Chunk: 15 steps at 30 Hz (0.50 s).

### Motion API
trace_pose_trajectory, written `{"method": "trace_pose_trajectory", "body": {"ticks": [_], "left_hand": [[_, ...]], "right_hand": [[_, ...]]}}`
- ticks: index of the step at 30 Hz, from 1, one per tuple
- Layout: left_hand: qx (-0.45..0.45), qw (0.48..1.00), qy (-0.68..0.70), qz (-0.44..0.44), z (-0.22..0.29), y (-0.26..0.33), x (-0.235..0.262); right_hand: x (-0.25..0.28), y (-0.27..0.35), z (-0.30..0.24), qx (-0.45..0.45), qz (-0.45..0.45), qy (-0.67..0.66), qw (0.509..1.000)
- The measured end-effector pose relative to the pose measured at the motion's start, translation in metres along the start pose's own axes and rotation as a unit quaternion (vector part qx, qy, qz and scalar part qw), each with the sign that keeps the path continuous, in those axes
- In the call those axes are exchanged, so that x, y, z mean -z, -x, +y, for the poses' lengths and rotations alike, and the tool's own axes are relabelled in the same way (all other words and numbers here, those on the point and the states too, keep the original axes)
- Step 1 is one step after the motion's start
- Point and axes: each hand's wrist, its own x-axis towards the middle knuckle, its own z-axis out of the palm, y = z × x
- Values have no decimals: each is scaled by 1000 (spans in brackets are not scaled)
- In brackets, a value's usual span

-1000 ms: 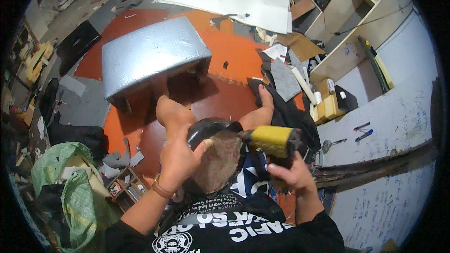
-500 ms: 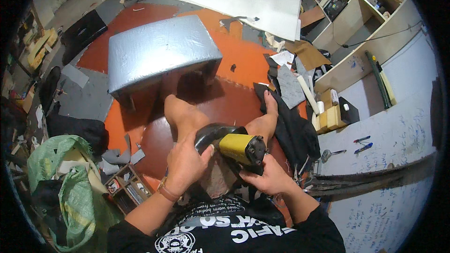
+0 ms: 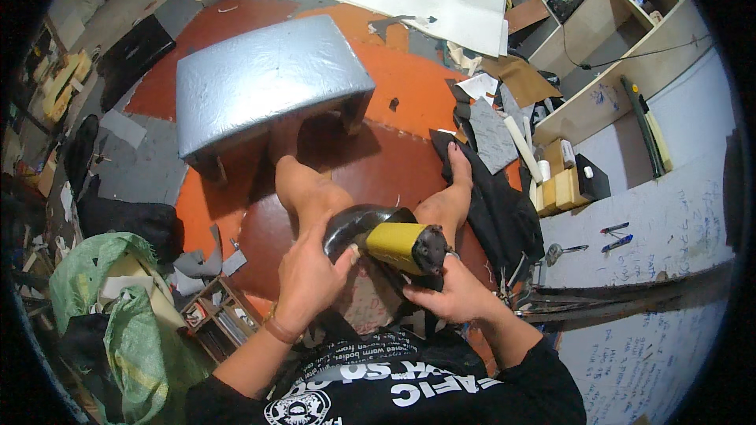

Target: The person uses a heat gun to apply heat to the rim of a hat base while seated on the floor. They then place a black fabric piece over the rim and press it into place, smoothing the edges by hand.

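Note:
My right hand (image 3: 458, 290) grips the handle of a yellow staple gun (image 3: 395, 246), its black end cap turned toward me and to the right. The gun's nose meets or comes close to a glossy black, curved covered piece (image 3: 343, 228) between my knees; the exact contact is hidden. My left hand (image 3: 309, 277) is closed on the left edge of that curved piece, thumb near the gun's nose. Below the gun, a brownish, rough-looking surface (image 3: 366, 303) shows, partly covered by my hands and the tool.
A silver-covered stool (image 3: 272, 83) stands ahead on red and orange flooring (image 3: 409, 94). Black fabric (image 3: 500, 212) lies by my right foot. At left are a green sack (image 3: 130, 323) and a compartmented wooden box (image 3: 224, 319). Shelving (image 3: 583, 102) and a white board with pens (image 3: 614, 240) line the right.
The view has shifted slightly. Both hands keep their hold, and the staple gun and curved piece stay nearly in place, with the gun's end cap tilted slightly differently.

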Motion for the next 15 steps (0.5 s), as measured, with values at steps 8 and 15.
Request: {"method": "trace_pose_trajectory", "body": {"ticks": [8,15], "left_hand": [[107,871,451,-161,-30,-7,34],[89,935,337,-65,-22,-7,3]], "right_hand": [[-8,22,34,13,-7,85,996],[-7,21,44,53,6,105,993]]}}
